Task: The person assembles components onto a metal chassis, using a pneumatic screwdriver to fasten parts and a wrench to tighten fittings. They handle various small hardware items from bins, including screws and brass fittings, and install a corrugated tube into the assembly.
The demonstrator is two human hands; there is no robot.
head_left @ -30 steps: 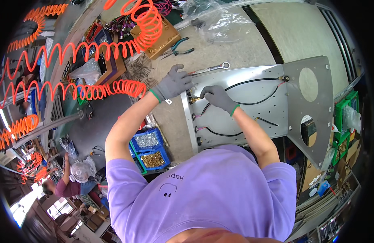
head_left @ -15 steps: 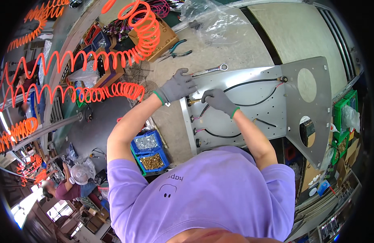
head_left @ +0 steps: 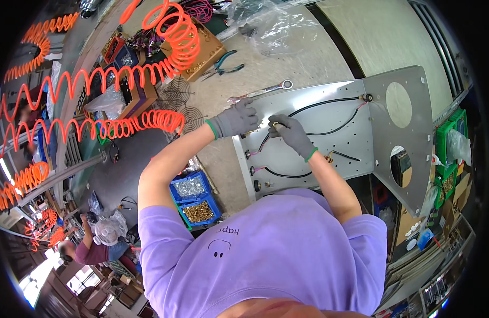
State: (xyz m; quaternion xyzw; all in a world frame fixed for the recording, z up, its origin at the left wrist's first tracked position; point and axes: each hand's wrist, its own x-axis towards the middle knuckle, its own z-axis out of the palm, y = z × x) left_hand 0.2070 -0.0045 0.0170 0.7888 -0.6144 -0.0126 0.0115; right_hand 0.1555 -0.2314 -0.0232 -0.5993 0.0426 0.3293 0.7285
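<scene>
Over the left edge of a grey sheet-metal panel (head_left: 318, 124) lies my left hand (head_left: 237, 120), gloved in grey, its fingers apart and reaching onto the metal. The end fitting there is mostly hidden beneath it. My right hand (head_left: 292, 135), in a matching glove, is above the panel, thumb and fingers pinching a small brass-coloured piece (head_left: 276, 125). Black cables (head_left: 329, 100) curve across the panel between round fittings, among them a left-edge connector (head_left: 249, 154) with a pink wire. A ratchet wrench (head_left: 265, 91) lies along the far edge, beyond my hands.
Blue bins of silver hardware (head_left: 190, 187) and brass hardware (head_left: 199, 212) stand left of the panel. Pliers (head_left: 223, 65), wire fan guards (head_left: 193, 118) and clear plastic film (head_left: 281, 26) lie farther back. Orange coiled hoses (head_left: 149, 124) hang at left. An upright plate (head_left: 401, 138) with round openings rises at right.
My right hand has drawn off the brass fitting at the panel's left edge, with a small brass-coloured piece in its fingers. My left hand has come nearer, over that fitting. The view has shifted slightly.
</scene>
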